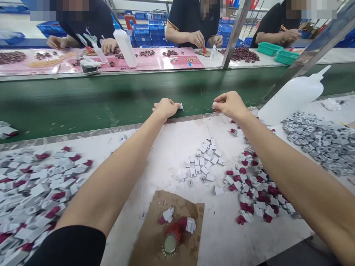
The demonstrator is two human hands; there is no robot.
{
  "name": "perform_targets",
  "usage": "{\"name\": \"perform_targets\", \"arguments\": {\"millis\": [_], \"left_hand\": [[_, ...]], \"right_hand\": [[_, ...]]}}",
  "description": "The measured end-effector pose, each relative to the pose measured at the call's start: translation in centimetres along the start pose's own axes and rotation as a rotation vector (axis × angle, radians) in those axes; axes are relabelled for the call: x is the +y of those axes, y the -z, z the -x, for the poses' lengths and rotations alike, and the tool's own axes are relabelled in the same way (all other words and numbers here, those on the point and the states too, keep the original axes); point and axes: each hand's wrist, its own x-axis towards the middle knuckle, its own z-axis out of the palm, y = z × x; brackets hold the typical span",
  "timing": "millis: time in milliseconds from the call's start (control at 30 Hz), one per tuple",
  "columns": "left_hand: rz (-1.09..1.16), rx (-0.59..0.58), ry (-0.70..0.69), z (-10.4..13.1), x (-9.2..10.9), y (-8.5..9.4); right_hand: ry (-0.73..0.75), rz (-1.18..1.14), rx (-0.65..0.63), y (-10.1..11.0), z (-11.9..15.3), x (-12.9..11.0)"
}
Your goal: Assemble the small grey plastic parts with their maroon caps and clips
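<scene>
Over the front edge of the green conveyor belt, my left hand [165,108] pinches a small white plastic part [181,106] between thumb and fingers. To its right, level with it, my right hand [229,103] has its fingertips closed on a small white and dark red piece [214,106]. Below and between my forearms lies a loose cluster of white plastic parts [205,159]. Nearest to me, a brown cardboard piece [141,244] bears a red round object with a metal cap [170,244] and a few white and dark red pieces [190,224].
White and dark red pieces [41,188] are heaped at left, with another heap [257,188] under my right forearm. Grey parts [321,140] pile up far right, near a tilted white squeeze bottle [291,98] and a slanted metal post [310,48]. Several co-workers sit across the belt [83,96].
</scene>
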Motion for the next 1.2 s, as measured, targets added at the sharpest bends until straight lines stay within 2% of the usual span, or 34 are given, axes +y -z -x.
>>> {"name": "perform_targets", "arguments": {"millis": [100,167,200,233,367,400,467,567,667,767,900,1033,1200], "left_hand": [[-0.044,0.044,0.042,1.8,0.6,0.6],[-0.060,0.049,-0.011,4.0,1.3,1.1],[-0.055,0.010,-0.073,5.4,1.7,1.4],[-0.040,-0.078,-0.174,6.8,2.0,1.7],[0.047,-0.586,-0.726,11.6,2.2,2.4],[0.050,-0.655,-0.804,12.3,2.0,2.3],[0.040,-0.699,-0.840,12.9,1.7,2.0],[0.032,-0.697,-0.811,12.8,1.6,1.2],[0.037,-0.623,-0.778,13.1,1.7,0.8],[0.096,-0.538,-0.685,14.4,1.2,1.0],[0.180,-0.408,-0.544,16.5,-0.6,1.4],[0.159,-0.242,-0.440,18.0,-2.5,1.0],[0.152,-0.168,-0.422,18.8,-3.2,-0.1]], "right_hand": [[0.040,-0.118,-0.040,1.5,6.1,0.1],[0.071,-0.218,-0.064,2.5,11.2,0.8],[0.082,-0.265,-0.087,3.0,13.8,1.3],[0.077,-0.294,-0.092,3.3,16.4,1.9],[0.001,-0.399,-0.006,3.4,24.7,3.9],[-0.040,-0.453,-0.004,3.2,26.1,4.2],[-0.140,-0.576,-0.020,2.6,28.3,4.6],[-0.225,-0.693,-0.035,1.5,30.1,4.8],[-0.240,-0.745,-0.062,0.5,31.1,4.4],[-0.211,-0.742,-0.065,-0.5,32.3,3.5],[-0.016,-0.619,-0.062,-2.0,33.8,1.8],[0.192,-0.533,-0.120,-3.2,34.4,0.3],[0.350,-0.478,-0.210,-4.3,34.1,-0.5]]}}
